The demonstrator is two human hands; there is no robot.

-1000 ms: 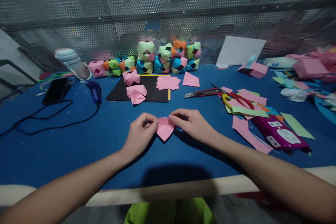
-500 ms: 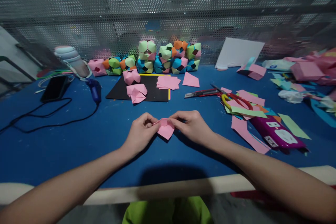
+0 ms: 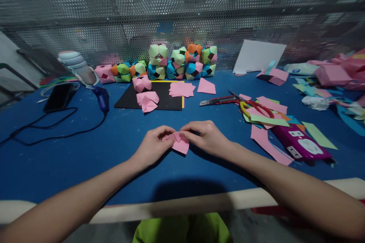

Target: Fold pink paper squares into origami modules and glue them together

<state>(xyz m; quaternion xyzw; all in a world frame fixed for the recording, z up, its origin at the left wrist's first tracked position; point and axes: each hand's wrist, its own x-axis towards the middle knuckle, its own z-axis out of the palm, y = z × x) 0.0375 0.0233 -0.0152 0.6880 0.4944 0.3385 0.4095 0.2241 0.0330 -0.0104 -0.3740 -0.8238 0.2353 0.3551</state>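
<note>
A small pink paper [image 3: 181, 146] with creases is pinched between my two hands, just over the blue table. My left hand [image 3: 155, 142] grips its left corner between thumb and fingers. On the upper right edge, the thumb and forefinger of my right hand [image 3: 207, 134] are closed. Beyond my hands lies a black sheet [image 3: 167, 102], bearing a folded pink paper piece [image 3: 147, 101], a pink paper ball [image 3: 142, 82] and some flat pink papers [image 3: 181, 89].
Paper balls [image 3: 158, 54] stand stacked along the mesh panel. To the right are a cutter knife [image 3: 219, 100], scissors [image 3: 258, 107], paper scraps and a purple power strip [image 3: 303, 144]. A bottle [image 3: 76, 67], phone [image 3: 59, 97] and black cable [image 3: 54, 136] lie left.
The pink paper has turned and tilted between my fingers, with its lower corner shifting right. My left hand has lowered slightly and moved a little right.
</note>
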